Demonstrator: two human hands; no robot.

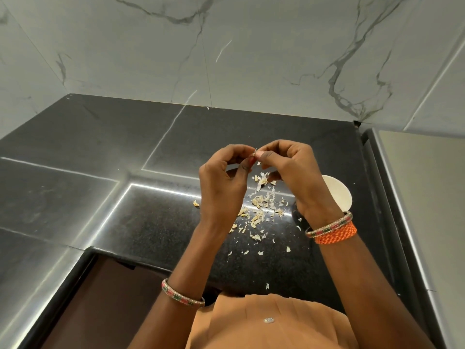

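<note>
Garment: an orange-brown garment (271, 323) fills the bottom edge of the head view, closest to the camera.
Left wrist: a beaded bangle (182, 294) in pink, green and white circles the forearm low in the frame.
Right wrist: a matching second bangle (329, 225) sits just beside an orange woven thread band (337, 234), the two touching.
Husk scraps: pale, papery husk scraps (261, 205) lie strewn on the counter beneath and between the two forearms. The pile is thickest under the hands, and a few stray flakes lie nearer the counter's front edge.
Left hand: the left hand (224, 182) is raised above the scraps, its fingers curled and its thumb and fingertips pinching inward.
Right hand: the right hand (294, 172) mirrors it, fingers curled, with the thumb and forefinger closed against the left hand's fingertips.
Held item: a small pale piece (254, 154) is pinched between the fingertips of both hands, in the air above the counter. It is too small to say what it is.
Bowl: a white bowl (339, 195) stands on the counter just right of the right hand and is partly hidden by it.
Counter: the black speckled stone counter (151, 137) reflects bright lines of light and runs back to the wall.
Right side: a pale steel-grey panel (427, 197) borders the counter.
Wall: grey-veined white marble tiles (251, 59) rise behind the counter.
</note>
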